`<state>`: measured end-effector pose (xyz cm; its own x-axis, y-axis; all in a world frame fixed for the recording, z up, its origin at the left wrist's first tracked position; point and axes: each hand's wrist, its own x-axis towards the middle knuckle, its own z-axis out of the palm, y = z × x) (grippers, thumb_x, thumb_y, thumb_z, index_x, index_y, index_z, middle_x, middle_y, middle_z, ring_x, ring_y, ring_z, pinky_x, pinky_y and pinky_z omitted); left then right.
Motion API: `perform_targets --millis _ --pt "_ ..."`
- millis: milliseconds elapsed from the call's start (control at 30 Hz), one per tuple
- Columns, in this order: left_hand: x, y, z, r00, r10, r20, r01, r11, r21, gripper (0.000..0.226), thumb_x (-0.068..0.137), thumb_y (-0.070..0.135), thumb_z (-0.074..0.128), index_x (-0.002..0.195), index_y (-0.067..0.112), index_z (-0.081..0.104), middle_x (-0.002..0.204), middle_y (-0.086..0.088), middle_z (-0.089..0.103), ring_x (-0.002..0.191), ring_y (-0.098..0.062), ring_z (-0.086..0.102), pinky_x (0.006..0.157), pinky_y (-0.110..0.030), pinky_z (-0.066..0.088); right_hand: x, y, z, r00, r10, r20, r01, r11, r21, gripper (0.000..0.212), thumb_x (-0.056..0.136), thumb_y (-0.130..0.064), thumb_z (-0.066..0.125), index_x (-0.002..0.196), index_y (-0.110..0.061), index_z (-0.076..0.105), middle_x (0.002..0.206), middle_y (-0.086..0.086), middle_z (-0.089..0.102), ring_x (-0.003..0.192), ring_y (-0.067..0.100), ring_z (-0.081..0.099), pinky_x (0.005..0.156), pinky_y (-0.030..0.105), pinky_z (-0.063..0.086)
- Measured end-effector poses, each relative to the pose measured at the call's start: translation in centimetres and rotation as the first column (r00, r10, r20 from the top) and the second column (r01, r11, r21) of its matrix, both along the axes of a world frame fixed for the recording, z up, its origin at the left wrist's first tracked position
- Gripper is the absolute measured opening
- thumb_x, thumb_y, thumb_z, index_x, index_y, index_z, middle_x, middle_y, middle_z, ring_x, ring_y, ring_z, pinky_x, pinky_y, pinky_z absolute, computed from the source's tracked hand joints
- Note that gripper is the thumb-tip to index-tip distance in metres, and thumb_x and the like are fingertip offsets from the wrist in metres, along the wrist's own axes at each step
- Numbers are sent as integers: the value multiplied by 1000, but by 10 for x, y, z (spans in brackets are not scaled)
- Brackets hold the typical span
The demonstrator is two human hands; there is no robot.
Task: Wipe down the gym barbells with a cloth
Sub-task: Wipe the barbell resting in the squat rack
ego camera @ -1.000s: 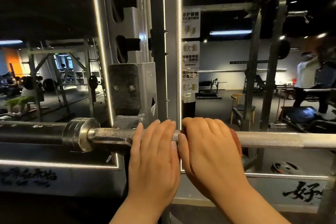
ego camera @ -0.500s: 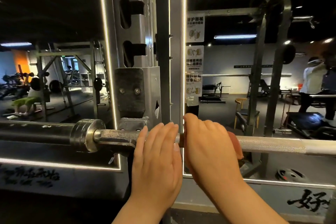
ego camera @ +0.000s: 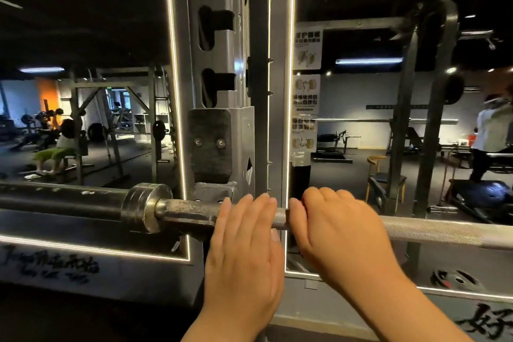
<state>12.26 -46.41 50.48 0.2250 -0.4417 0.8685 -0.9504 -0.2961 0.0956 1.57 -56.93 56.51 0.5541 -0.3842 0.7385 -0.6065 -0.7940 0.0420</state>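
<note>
A knurled steel barbell [ego camera: 430,230] runs across the view, and its collar [ego camera: 144,205] sits just left of the rack hook [ego camera: 211,147]. My left hand [ego camera: 244,247] lies over the bar with straight fingers, right of the hook. Beside it, my right hand [ego camera: 338,233] curls its fingers over the bar. A thin brownish edge of the cloth [ego camera: 288,216] peeks out at the index finger. The rest of the cloth is hidden under the palm.
The grey rack upright [ego camera: 222,64] rises directly behind the bar. A weight plate [ego camera: 455,280] lies on the floor low right, and a chair [ego camera: 380,175] stands beyond it. One person [ego camera: 494,133] stands far right and another [ego camera: 55,147] sits on a bench at left.
A small gap has opened between my two hands on the bar. The reddish cloth edge at the far side of my right hand no longer shows.
</note>
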Motion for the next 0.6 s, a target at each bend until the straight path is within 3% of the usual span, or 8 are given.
perform_targets --millis 100,200,300,433,533,600 --pt "-1 -2 0 1000 14 -1 -14 1000 -13 47 103 26 34 143 13 54 145 0 56 141 -20 46 123 -49 19 11 11 -10 994 -19 109 23 999 -39 43 104 -39 26 83 -20 59 75 3 57 67 25 49 62 39 38" --pt "-2 -2 -1 1000 29 -5 -29 1000 8 49 107 30 27 146 13 52 148 -1 54 143 -21 44 122 -50 20 8 14 -33 983 109 146 -96 991 -96 40 105 -34 31 111 -13 65 105 7 62 95 30 56 92 47 45" --pt "-3 2 -3 999 29 31 -29 1000 -8 50 107 30 27 146 11 52 151 -2 52 146 -22 41 125 -48 15 0 9 -45 979 177 97 -162 975 -151 45 103 -32 38 136 -7 58 129 10 58 118 33 54 112 50 36" --pt "-4 8 -2 998 46 53 -41 996 -84 48 100 25 38 140 10 59 146 0 57 145 -25 42 128 -47 2 8 9 -33 977 169 129 -153 980 -124 33 102 -30 41 117 -13 64 111 5 63 98 29 58 95 44 46" --pt "2 12 -1 999 26 34 -23 996 -85 47 102 24 35 142 10 57 147 -1 55 146 -22 40 128 -46 8 16 18 -15 989 130 71 -123 987 -100 30 101 -32 36 92 -19 61 85 1 60 75 24 55 73 40 49" --pt "7 15 -1 999 21 37 -18 996 -90 47 104 25 32 142 10 55 147 -2 55 146 -22 41 127 -46 13 17 22 -11 988 143 49 -140 988 -66 32 101 -33 33 89 -20 60 82 2 58 72 24 53 69 41 48"
